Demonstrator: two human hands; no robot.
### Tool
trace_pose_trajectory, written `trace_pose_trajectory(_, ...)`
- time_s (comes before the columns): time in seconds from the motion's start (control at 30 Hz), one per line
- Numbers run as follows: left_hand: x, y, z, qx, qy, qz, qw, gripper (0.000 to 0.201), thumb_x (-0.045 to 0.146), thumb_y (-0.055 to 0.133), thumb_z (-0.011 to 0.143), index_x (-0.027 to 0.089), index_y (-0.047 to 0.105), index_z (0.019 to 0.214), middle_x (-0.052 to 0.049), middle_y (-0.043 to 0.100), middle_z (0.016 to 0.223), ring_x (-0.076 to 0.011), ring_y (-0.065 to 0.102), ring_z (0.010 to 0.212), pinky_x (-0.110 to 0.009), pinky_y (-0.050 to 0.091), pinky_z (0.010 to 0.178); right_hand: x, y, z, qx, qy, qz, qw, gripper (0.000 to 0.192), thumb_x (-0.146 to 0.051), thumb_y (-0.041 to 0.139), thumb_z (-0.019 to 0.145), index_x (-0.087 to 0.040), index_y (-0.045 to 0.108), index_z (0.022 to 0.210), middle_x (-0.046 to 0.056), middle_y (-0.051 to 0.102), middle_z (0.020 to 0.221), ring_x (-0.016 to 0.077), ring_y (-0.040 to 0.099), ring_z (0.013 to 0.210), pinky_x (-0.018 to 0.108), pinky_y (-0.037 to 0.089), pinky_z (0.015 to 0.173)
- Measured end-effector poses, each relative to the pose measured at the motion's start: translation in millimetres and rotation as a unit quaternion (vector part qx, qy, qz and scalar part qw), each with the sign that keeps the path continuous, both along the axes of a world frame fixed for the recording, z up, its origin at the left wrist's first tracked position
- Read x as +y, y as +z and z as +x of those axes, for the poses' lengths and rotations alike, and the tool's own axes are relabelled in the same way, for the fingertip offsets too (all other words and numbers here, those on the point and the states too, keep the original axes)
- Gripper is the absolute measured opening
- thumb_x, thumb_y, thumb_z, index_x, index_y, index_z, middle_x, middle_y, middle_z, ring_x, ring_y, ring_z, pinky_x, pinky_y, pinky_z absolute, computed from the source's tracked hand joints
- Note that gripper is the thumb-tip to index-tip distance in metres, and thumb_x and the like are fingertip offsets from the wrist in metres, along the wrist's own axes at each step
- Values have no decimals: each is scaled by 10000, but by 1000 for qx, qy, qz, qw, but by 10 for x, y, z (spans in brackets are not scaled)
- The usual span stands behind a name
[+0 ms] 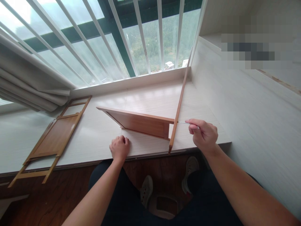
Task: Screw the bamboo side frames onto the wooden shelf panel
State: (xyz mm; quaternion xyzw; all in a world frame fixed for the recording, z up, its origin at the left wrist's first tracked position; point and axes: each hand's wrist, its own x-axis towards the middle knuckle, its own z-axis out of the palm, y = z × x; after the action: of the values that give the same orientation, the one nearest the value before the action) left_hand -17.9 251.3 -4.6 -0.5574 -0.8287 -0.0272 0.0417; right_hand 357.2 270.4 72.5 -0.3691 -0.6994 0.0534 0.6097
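Observation:
My right hand (204, 134) pinches a thin silver hex key (183, 122) between thumb and fingers. The key's far end meets the outer side of a long, narrow wooden post (180, 103), where the top rail of a wooden panel (143, 123) joins it from the left. That panel stands on edge on the white ledge, leaning, with a gap between its board and the post. My left hand (119, 147) rests on the ledge in a loose fist, just in front of the panel's lower edge; no object shows in it.
A second wooden frame with a panel (56, 135) lies flat on the left, its legs jutting past the front edge of the white ledge (141, 147). Behind are white window bars (138, 28) and a grey curtain (30, 75). A pale wall (244, 106) bounds the right.

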Motion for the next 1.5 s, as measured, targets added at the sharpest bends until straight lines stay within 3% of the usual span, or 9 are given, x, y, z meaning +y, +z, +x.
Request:
trace_pose_trajectory(0.47, -12, -34, -25, 5, -5, 6, 1000, 268, 364, 392, 994, 242, 580, 846, -103, 673, 1018, -314, 566, 1020, -415, 361, 775, 37, 20, 27, -18, 10, 33, 999, 183, -187, 629, 976, -232, 775, 1078, -1, 758, 733, 115, 669, 541, 226, 527, 543)
trace_pose_trajectory(0.97, -1, -52, -32, 9, -3, 8, 1000, 262, 365, 401, 986, 238, 573, 834, -92, 671, 996, -308, 569, 1000, -411, 356, 761, 64, 28, 47, -42, 27, 69, 996, 198, -205, 653, 974, -230, 753, 1143, 32, 784, 833, 136, 707, 620, 237, 533, 580)
trace_pose_trajectory(1.3, -7, -56, -40, 10, -4, 10, 1000, 261, 367, 406, 986, 237, 570, 830, -91, 671, 990, -307, 569, 992, -407, 347, 752, 4, 39, -17, -14, 7, 20, 1000, 120, -222, 630, 975, -213, 750, 979, -16, 695, 661, 104, 578, 492, 233, 468, 517)
trace_pose_trajectory(1.5, -4, -38, -29, 5, -3, 7, 1000, 256, 367, 412, 987, 239, 568, 830, -93, 671, 997, -308, 567, 1004, -406, 347, 759, -32, 70, -64, 9, 0, -28, 1000, 183, -212, 597, 981, -210, 727, 852, -45, 565, 558, 103, 519, 478, 246, 423, 502)
